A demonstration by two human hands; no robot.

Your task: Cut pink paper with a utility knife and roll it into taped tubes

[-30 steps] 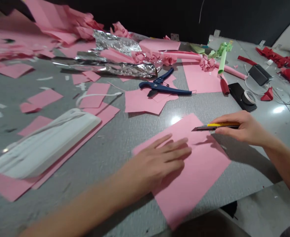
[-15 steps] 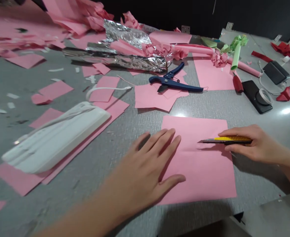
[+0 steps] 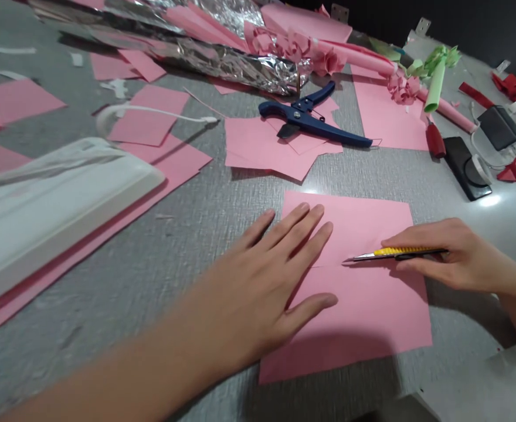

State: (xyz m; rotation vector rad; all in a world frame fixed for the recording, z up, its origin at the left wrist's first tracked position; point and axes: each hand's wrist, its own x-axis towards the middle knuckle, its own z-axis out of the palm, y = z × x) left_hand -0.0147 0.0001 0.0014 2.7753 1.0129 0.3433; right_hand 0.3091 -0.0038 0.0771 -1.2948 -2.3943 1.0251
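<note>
A square sheet of pink paper lies flat on the grey table, with a faint line running across its middle. My left hand rests spread on the sheet's left part, fingers stretched out and holding nothing. Over the right part, my right hand grips a yellow and black utility knife. Its blade points left, the tip at or just above the paper near that line; contact cannot be made out. Some of the paper's left side is hidden beneath my left hand.
Blue-handled cutters lie on pink scraps beyond the sheet. A white power strip rests on pink paper at left. Crumpled foil, pink paper flowers, a red-handled tool and a black device lie farther back.
The view has shifted closer, so the power strip now runs off the left edge. The knife tip has moved slightly left along the paper's middle. My left hand stays spread on the sheet.
</note>
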